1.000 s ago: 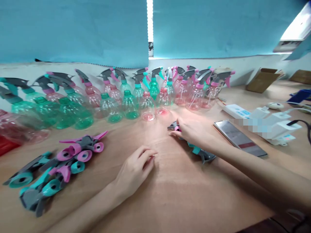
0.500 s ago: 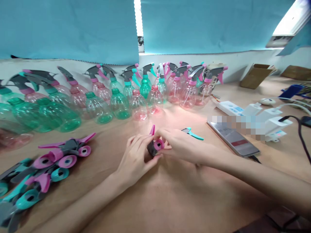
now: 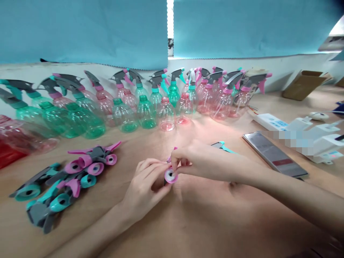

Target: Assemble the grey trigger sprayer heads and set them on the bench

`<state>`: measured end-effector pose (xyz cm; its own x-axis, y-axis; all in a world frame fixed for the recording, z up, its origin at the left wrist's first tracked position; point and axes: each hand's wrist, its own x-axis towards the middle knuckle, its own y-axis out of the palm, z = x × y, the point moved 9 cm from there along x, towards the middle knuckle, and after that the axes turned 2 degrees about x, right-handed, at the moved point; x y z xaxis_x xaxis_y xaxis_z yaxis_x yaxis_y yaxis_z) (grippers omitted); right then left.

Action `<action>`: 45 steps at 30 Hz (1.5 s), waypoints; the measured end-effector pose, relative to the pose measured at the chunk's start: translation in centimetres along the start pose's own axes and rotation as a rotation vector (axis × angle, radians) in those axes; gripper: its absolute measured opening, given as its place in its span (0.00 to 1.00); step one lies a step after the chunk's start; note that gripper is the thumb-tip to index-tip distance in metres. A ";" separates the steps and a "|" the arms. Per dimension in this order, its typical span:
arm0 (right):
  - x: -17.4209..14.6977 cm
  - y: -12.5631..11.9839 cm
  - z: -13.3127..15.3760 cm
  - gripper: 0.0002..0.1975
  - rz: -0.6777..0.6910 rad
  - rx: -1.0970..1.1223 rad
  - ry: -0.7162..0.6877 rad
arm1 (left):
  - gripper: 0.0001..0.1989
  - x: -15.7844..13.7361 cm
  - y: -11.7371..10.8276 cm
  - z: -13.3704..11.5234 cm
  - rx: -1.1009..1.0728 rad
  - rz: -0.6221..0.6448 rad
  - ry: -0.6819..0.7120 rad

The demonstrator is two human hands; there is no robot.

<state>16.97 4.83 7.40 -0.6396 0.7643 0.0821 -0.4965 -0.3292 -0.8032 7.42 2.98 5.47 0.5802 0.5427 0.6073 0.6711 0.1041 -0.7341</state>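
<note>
My left hand (image 3: 146,184) is closed around a pink-and-grey trigger spray head (image 3: 175,179), held low over the table with its pink collar turned towards me. A white disc with a dark centre shows inside the collar. From the right, my right hand (image 3: 193,159) reaches over it, fingers bent and their tips pinched against the collar's opening. Whether something small is between those fingertips is hidden. Beyond my right wrist lies a turquoise-and-grey spray head (image 3: 223,146), partly covered. A pile of loose pink and turquoise spray heads (image 3: 77,172) lies on the left.
Several green and pink clear bottles (image 3: 146,113) stand along the back, many of them with spray heads fitted. On the right are a phone (image 3: 274,154), a power strip (image 3: 271,122) with plugged-in chargers and a cardboard box (image 3: 302,86). Blue sheets (image 3: 80,32) hang behind.
The view has swung left, so the scene sits further right. The spray head has been turned so its collar opening faces me, and my right fingertips have shifted onto the opening.
</note>
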 end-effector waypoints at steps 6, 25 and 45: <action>1.2 0.6 2.1 0.03 0.014 -0.342 -0.080 | 0.09 -0.5 -0.1 0.3 -0.015 0.030 -0.001; 1.7 2.0 0.6 0.10 -0.068 0.012 0.080 | 0.01 -0.4 -0.3 1.4 -0.088 0.075 -0.082; 1.8 2.5 2.0 0.06 -0.272 -0.250 -0.052 | 0.04 -0.5 -0.8 1.7 0.042 -0.002 -0.076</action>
<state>13.47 4.27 6.71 -0.5363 0.7740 0.3367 -0.4977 0.0323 -0.8668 5.84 4.11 5.23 0.5409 0.6040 0.5853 0.6516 0.1391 -0.7457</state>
